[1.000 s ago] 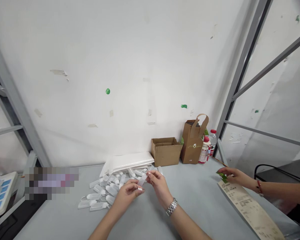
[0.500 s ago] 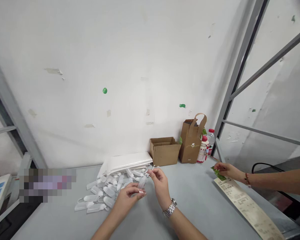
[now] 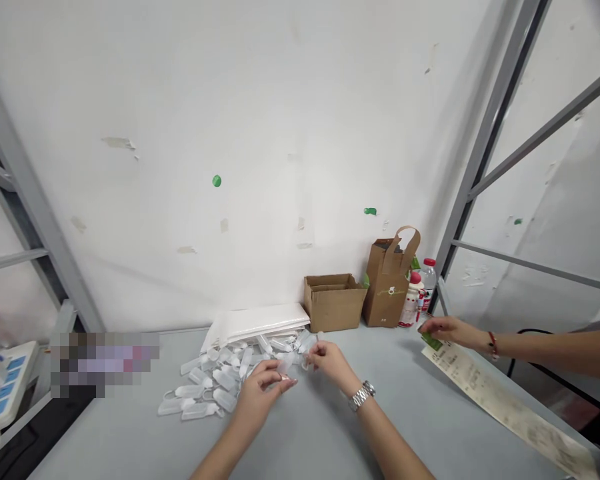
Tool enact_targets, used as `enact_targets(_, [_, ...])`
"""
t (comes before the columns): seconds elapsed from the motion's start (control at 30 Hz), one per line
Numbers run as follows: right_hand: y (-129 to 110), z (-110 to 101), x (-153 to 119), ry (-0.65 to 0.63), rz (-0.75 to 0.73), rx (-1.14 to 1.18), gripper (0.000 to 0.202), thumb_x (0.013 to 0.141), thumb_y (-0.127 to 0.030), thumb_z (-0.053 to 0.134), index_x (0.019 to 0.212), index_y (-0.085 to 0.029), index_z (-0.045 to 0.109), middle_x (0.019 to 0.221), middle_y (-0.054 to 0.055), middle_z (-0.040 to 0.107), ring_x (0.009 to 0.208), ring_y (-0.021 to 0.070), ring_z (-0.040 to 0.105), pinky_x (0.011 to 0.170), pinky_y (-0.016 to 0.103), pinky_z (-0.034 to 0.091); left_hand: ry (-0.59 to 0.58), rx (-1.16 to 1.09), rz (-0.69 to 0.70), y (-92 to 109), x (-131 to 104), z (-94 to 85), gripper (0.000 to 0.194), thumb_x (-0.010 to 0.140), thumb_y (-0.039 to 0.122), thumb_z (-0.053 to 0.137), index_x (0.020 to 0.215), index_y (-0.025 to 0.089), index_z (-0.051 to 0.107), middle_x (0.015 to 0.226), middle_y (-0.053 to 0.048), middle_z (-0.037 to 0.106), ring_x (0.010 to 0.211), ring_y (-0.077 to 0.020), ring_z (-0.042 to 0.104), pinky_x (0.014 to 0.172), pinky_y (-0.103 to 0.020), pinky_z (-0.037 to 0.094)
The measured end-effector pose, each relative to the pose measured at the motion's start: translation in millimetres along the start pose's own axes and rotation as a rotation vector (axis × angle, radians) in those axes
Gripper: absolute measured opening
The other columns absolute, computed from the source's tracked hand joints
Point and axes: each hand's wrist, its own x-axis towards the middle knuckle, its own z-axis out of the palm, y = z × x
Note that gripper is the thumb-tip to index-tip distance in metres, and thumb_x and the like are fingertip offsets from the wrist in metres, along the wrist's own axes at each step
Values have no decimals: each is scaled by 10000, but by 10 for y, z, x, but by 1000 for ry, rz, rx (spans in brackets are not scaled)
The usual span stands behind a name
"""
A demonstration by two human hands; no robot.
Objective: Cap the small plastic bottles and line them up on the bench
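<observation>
My left hand (image 3: 260, 390) and my right hand (image 3: 330, 361) together pinch one small clear plastic tag (image 3: 289, 362) just above the grey table (image 3: 300, 433). The left fingers grip its near end, the right fingers its far end. My right wrist wears a metal watch (image 3: 361, 395). A pile of several similar clear tags (image 3: 215, 383) lies just left of and behind my hands, spilling from a flat white bag (image 3: 260, 321).
A small open cardboard box (image 3: 334, 301), a brown paper carry bag (image 3: 391, 280) and two bottles (image 3: 420, 288) stand at the wall. Another person's hand (image 3: 443, 328) holds a green item over a long printed paper (image 3: 495, 397) at right. A power strip (image 3: 3, 387) sits far left.
My hands have lowered slightly with the tag, and my right hand has drifted a little right. The other person's hand has moved farther back along the paper.
</observation>
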Motion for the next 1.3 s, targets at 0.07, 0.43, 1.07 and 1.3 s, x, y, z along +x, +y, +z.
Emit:
enact_targets(0.07, [47,70,-23,-67,34,-61,223,562,-291,695,444,-166,553,425,-13,559,392,106,463,437,227,359,41,-7,6,-29,35,-30,326,582,510,644,535,188,674,923,-88,642,916,-241,592,784,-314,485])
enact_targets(0.43, [73,64,-12,-126,21,-251,203,638,-115,555,764,-156,709,672,40,680,571,146,580,586,251,436,142,235,128,-129,41,-95,153,687,362,594,693,243,689,1059,-60,626,1007,-241,572,895,-408,437])
enact_targets(1.07, [-65,116,-110,-93,-153,-304,456,820,-503,407,636,-168,655,660,38,653,635,158,581,629,250,423,4,395,282,-179,-30,-33,121,759,279,526,768,239,640,1123,-50,602,1046,-226,556,913,-419,438])
enact_targets(1.3, [-20,121,-85,-71,-113,-225,498,818,-557,357,805,-157,653,761,67,635,655,164,572,508,233,432,61,486,304,-249,4,-43,119,751,303,542,757,247,646,1106,-51,623,1063,-250,542,955,-496,383])
